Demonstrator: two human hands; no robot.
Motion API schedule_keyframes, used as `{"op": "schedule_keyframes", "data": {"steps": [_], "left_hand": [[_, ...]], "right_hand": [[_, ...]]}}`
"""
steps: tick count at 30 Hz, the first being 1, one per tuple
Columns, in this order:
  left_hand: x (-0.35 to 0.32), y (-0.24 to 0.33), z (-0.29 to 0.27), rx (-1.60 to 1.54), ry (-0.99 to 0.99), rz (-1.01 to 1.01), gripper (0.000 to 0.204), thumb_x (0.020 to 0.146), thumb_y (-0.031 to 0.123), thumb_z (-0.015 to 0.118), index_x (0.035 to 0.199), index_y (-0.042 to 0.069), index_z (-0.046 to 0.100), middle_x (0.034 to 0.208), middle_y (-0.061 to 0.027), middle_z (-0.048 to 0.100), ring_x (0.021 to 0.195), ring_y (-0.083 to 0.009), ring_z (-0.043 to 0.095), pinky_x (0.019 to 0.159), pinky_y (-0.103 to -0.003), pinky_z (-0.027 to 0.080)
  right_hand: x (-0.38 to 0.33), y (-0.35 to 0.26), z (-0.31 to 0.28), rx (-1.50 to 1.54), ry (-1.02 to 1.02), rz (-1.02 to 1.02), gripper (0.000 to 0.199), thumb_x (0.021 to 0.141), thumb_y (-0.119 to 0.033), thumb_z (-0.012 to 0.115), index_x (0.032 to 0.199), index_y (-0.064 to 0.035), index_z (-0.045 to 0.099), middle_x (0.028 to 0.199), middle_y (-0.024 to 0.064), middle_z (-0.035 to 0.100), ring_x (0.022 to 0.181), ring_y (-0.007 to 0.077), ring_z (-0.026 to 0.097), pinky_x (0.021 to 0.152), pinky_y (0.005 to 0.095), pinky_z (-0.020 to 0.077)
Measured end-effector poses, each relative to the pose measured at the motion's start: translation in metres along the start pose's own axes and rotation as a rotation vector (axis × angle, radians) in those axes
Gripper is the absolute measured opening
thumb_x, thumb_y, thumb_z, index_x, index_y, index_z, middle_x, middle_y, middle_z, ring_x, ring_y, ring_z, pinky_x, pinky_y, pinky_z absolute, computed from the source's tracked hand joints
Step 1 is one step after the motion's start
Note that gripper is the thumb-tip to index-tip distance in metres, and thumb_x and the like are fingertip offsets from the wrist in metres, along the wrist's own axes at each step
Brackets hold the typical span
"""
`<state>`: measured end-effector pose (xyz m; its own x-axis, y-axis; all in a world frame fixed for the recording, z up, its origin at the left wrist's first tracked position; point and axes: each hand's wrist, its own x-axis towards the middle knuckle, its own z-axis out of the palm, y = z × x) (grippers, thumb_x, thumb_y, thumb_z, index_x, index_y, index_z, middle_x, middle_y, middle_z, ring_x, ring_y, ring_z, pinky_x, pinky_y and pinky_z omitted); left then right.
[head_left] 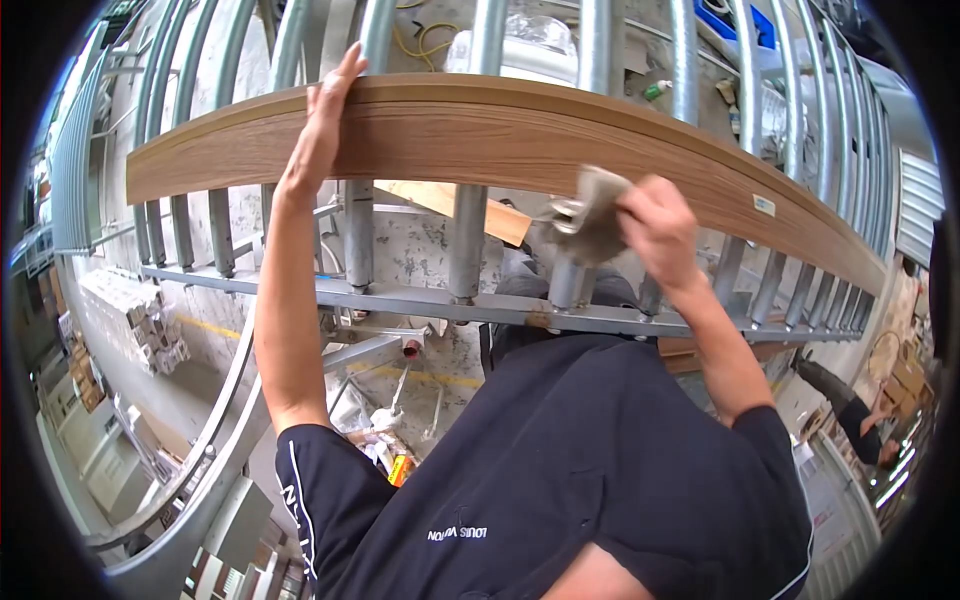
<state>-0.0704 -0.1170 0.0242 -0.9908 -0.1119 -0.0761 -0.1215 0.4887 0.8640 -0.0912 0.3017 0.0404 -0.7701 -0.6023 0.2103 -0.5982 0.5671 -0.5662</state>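
A long brown wood-grain board (pixel 440 140) lies across the metal rollers (pixel 465 240) in front of me. My left hand (pixel 322 135) rests on the left part of the board, its fingers stretched out and reaching over the far edge. A crumpled grey-beige rag (pixel 590 222) is gripped in my right hand (pixel 662 228), close to the board's near edge right of the middle; the rag is slightly blurred. Whether the rag touches the board I cannot tell. A small pale label (pixel 764 205) sticks to the board farther right.
The roller frame's metal rail (pixel 420 300) runs between me and the board. Beneath the rollers lies a light wooden piece (pixel 508 222). A blue crate (pixel 738 22) and yellow cable (pixel 425 48) are on the floor beyond. Another person (pixel 862 425) is at the far right.
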Motion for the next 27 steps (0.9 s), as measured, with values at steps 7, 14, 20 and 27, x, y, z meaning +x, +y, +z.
{"op": "schedule_keyframes", "data": {"steps": [7, 14, 20, 27], "left_hand": [[0.009, 0.022, 0.003, 0.063, -0.146, 0.003, 0.065, 0.103, 0.052, 0.027, 0.152, 0.012, 0.035, 0.154, -0.0126, 0.038, 0.147, -0.0258, 0.024, 0.122, -0.040, 0.001], [-0.016, 0.011, 0.009, 0.058, 0.327, 0.093, 0.055, 0.104, 0.038, 0.035, 0.144, 0.001, 0.044, 0.152, -0.0197, 0.041, 0.146, -0.0313, 0.030, 0.117, -0.042, 0.027], [-0.061, -0.019, 0.038, 0.721, 0.516, -0.029, 0.054, 0.100, 0.031, 0.041, 0.142, -0.002, 0.044, 0.152, -0.0299, 0.032, 0.145, -0.0454, 0.024, 0.120, -0.054, 0.016], [-0.062, -0.038, 0.056, 0.657, 0.648, 0.046, 0.062, 0.101, 0.031, 0.038, 0.153, 0.000, 0.024, 0.160, -0.0285, 0.012, 0.149, -0.0451, 0.011, 0.119, -0.057, 0.009]], "right_hand": [[0.023, -0.033, 0.036, -0.023, 0.033, -0.148, 0.036, 0.071, 0.002, 0.071, 0.106, -0.0038, 0.065, 0.102, 0.0131, 0.062, 0.093, 0.0315, 0.059, 0.084, 0.0419, 0.0491], [0.089, -0.043, 0.088, -0.122, 0.002, -0.359, 0.044, 0.073, -0.012, 0.071, 0.116, -0.0105, 0.067, 0.139, 0.0177, 0.055, 0.134, 0.0342, 0.047, 0.114, 0.0438, 0.0362], [0.086, 0.045, 0.001, -0.569, -0.051, -0.045, 0.038, 0.085, -0.011, 0.061, 0.123, -0.0032, 0.063, 0.146, 0.0197, 0.047, 0.138, 0.0373, 0.042, 0.114, 0.0467, 0.0318], [0.181, -0.057, 0.148, -0.217, -0.211, -0.471, 0.048, 0.096, -0.023, 0.050, 0.142, -0.0085, 0.049, 0.152, 0.0154, 0.041, 0.142, 0.0295, 0.037, 0.115, 0.0477, 0.0320]]}}
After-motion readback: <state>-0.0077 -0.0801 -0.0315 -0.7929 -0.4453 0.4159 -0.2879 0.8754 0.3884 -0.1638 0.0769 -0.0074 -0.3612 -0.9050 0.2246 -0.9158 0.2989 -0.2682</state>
